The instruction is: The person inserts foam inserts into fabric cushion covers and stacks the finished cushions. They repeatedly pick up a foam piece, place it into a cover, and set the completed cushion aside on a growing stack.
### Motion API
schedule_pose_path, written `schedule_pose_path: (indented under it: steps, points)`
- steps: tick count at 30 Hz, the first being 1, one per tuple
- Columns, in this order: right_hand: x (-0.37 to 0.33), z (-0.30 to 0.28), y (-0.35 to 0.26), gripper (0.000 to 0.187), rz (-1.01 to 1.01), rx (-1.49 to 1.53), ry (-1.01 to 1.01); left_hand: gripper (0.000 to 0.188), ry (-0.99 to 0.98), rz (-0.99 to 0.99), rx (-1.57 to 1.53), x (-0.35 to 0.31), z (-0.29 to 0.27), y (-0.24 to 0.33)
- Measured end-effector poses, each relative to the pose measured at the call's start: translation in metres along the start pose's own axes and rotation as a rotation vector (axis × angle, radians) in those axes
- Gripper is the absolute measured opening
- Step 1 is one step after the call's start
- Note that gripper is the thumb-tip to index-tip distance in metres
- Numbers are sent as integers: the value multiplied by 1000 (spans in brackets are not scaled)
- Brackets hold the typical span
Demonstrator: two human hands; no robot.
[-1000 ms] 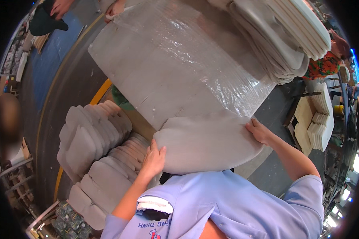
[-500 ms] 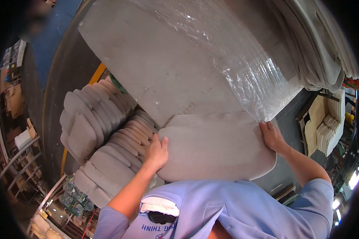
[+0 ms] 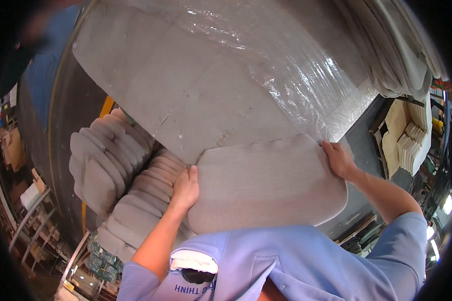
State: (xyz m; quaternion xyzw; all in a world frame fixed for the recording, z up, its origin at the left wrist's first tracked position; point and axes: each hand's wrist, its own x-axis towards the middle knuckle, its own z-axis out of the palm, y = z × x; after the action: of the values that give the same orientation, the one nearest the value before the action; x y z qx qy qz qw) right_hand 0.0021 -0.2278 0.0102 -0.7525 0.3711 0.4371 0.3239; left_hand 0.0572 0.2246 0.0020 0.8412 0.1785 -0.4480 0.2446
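Note:
A grey padded panel (image 3: 268, 183) with rounded corners is held flat in front of my body. My left hand (image 3: 187, 188) grips its left edge, the thumb pressed on the upper face and the other fingers hidden below. At the upper right corner, my right hand (image 3: 339, 159) is closed round the edge in the same way. Beyond the panel lies a broad grey sheet-like surface (image 3: 150, 75), and the panel's far edge overlaps its near corner. Clear plastic film (image 3: 306, 75) covers the right part of that surface.
Stacked grey pads (image 3: 98, 168) stand in rows to the left, with more pads (image 3: 140, 210) beside my left forearm. Thick grey layers (image 3: 386, 55) hang at the upper right. A crate of pale pieces (image 3: 412, 145) sits at the right. Metal rails (image 3: 32, 231) run at far left.
Both hands keep their hold on the panel, which has shifted slightly left and tilted, its right side higher. The surroundings have moved a little left in view.

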Motion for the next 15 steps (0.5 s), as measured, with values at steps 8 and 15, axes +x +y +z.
schedule_pose_path:
  steps: [8,15]
  points:
    - [2,16,24,65,-70,63,83,61,0,125,-238,7,9,-16]
    - [-26,23,51,64,-169,204,329,76,57,291,-404,1,-10,-3]
